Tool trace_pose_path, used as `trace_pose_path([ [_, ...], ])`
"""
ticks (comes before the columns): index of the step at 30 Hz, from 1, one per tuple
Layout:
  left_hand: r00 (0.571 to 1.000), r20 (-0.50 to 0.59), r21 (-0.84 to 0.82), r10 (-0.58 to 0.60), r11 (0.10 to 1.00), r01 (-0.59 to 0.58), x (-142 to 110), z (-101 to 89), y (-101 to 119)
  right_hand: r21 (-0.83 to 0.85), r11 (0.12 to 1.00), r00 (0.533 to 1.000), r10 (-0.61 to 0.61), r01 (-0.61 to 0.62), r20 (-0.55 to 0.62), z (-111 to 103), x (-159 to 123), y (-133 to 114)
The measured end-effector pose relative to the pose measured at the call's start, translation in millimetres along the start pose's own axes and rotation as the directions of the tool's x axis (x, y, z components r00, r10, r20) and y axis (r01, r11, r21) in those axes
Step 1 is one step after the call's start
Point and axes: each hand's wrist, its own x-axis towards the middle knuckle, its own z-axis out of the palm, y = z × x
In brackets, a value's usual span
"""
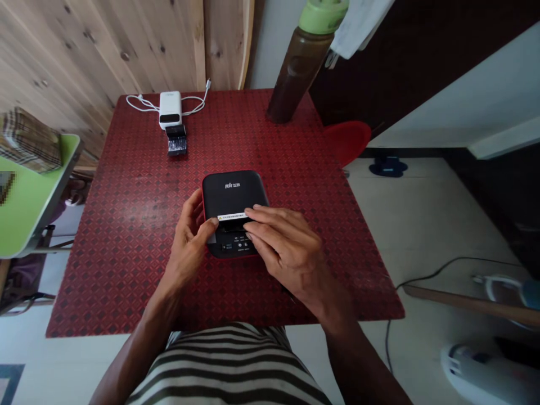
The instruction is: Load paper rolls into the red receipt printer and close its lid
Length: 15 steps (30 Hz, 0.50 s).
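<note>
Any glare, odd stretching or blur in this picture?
In the head view, pale glare lies on the left of the red table; the bottle leans outward, probably lens stretch; the logo on the black device shows clearly, its smallest print doesn't; the white object at lower right looks soft.

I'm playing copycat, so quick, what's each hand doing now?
Left hand: curled, holding the black device's left side.
Right hand: bunched over it; can't tell if pinching anything.
</note>
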Motion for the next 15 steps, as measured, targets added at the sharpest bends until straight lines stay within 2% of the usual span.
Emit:
trace_pose_path([
  [7, 1.0, -0.003, -0.039, -0.001, 0.999, 0.0, -0.6, 1.0, 2.4, 0.032, 0.996, 0.987, 0.077, -0.082, 0.142, -10.2, 5.5, -2.3],
  [15, 0.999, -0.021, -0.032, 0.034, 0.999, -0.035, -1.0, 0.4, 1.3, 0.077, 0.992, 0.991, 0.089, -0.097, 0.097, -3.7, -1.7, -2.8],
])
